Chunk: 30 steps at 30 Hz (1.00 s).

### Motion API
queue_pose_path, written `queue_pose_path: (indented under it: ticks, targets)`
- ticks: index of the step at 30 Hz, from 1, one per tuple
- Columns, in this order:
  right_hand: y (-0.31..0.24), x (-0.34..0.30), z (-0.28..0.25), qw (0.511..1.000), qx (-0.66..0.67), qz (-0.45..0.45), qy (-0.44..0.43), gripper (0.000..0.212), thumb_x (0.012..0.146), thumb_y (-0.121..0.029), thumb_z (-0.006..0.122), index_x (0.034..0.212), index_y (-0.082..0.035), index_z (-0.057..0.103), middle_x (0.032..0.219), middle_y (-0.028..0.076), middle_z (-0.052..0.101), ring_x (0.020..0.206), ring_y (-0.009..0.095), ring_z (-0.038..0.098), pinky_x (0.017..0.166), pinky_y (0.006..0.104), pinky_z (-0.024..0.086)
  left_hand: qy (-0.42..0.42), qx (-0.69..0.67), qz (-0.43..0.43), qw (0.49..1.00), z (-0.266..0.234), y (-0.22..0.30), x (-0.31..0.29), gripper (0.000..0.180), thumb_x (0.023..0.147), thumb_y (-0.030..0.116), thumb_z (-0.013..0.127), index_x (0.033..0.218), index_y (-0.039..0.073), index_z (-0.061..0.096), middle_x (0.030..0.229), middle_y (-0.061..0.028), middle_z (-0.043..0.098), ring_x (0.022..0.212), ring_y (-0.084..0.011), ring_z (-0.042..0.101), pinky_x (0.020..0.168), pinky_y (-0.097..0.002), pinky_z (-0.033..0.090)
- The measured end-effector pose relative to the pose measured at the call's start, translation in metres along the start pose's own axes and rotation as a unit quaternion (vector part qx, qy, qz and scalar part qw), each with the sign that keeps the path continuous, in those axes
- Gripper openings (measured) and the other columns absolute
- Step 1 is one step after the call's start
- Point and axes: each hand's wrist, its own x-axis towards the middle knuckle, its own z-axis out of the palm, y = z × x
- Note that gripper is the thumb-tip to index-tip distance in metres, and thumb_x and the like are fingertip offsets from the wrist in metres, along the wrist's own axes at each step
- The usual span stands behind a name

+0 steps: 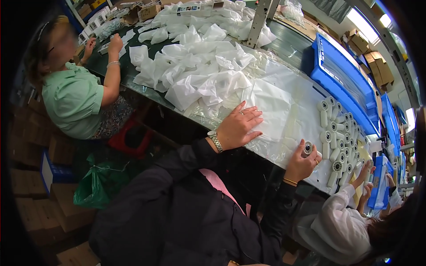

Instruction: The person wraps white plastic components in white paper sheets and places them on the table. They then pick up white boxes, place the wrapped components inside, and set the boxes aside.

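My left hand (240, 127) lies flat with its fingers spread on a white soft bag (271, 104) near the table edge. My right hand (301, 165) is closed around a small white handheld fan (307, 149), its round grille facing up. The fan's lower part is mostly hidden by my fingers. To the right of that hand, several similar white fans (333, 139) lie in rows with their round heads up. Beyond my left hand spreads a large heap of crumpled white bags (191, 66), some of them bulging.
Clear plastic sheeting (277, 66) covers part of the table (290, 40). A metal post (258, 24) rises behind the bags. A blue crate (344, 80) stands at the far right. One co-worker (73, 97) sits at left, another (341, 217) at lower right.
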Motion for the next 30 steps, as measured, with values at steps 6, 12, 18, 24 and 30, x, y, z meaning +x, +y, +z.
queue_pose_path:
  ticks: [6, 12, 18, 24, 30]
  targets:
    - [-0.001, -0.004, -0.003, 0.999, -0.028, -0.032, 0.0, 0.054, 0.091, -0.052, 0.081, 0.119, -0.006, 0.073, 0.114, 0.012, 0.066, 0.081, 0.027, 0.075, 0.073, 0.0431, 0.058, -0.002, -0.001, -0.001, 1.0, -0.001, 0.001, -0.001, 0.043, 0.097, 0.036, 0.075, 0.13, 0.008, 0.07, 0.142, -0.0087, 0.066, 0.143, -0.0274, 0.054, 0.128, -0.053, 0.026]
    - [0.0, -0.004, 0.0, 0.999, -0.039, -0.034, 0.001, 0.053, 0.091, -0.053, 0.08, 0.119, -0.009, 0.073, 0.107, 0.011, 0.068, 0.082, 0.03, 0.074, 0.073, 0.0453, 0.058, -0.008, -0.003, -0.002, 1.0, -0.001, 0.0, 0.001, 0.045, 0.096, 0.036, 0.075, 0.132, 0.009, 0.068, 0.142, -0.009, 0.066, 0.144, -0.027, 0.053, 0.129, -0.054, 0.024]
    - [-0.001, -0.001, 0.003, 0.997, -0.056, -0.056, 0.011, 0.052, 0.091, -0.053, 0.08, 0.12, -0.011, 0.071, 0.102, 0.013, 0.069, 0.086, 0.036, 0.072, 0.075, 0.0498, 0.056, 0.015, -0.042, -0.002, 0.999, -0.027, -0.004, 0.03, 0.055, 0.097, 0.038, 0.074, 0.141, 0.008, 0.062, 0.144, -0.0132, 0.065, 0.138, -0.0311, 0.058, 0.123, -0.0486, 0.036]
    - [0.005, -0.004, 0.004, 0.997, -0.06, -0.054, 0.012, 0.052, 0.091, -0.052, 0.08, 0.122, -0.011, 0.071, 0.104, 0.013, 0.069, 0.089, 0.037, 0.071, 0.077, 0.0502, 0.056, -0.01, 0.094, -0.056, 0.994, -0.118, -0.112, 0.16, 0.072, 0.097, 0.049, 0.07, 0.15, 0.004, 0.053, 0.144, -0.0212, 0.062, 0.127, -0.0396, 0.064, 0.107, -0.0481, 0.051]
    - [0.002, -0.007, -0.005, 0.995, -0.07, -0.065, 0.01, 0.052, 0.09, -0.049, 0.081, 0.122, -0.01, 0.071, 0.104, 0.014, 0.069, 0.095, 0.038, 0.069, 0.08, 0.0496, 0.056, -0.1, 0.332, -0.24, 0.907, -0.174, -0.23, 0.213, 0.063, 0.088, 0.053, 0.075, 0.135, 0.013, 0.068, 0.133, -0.0178, 0.068, 0.13, -0.0412, 0.063, 0.103, -0.0577, 0.054]
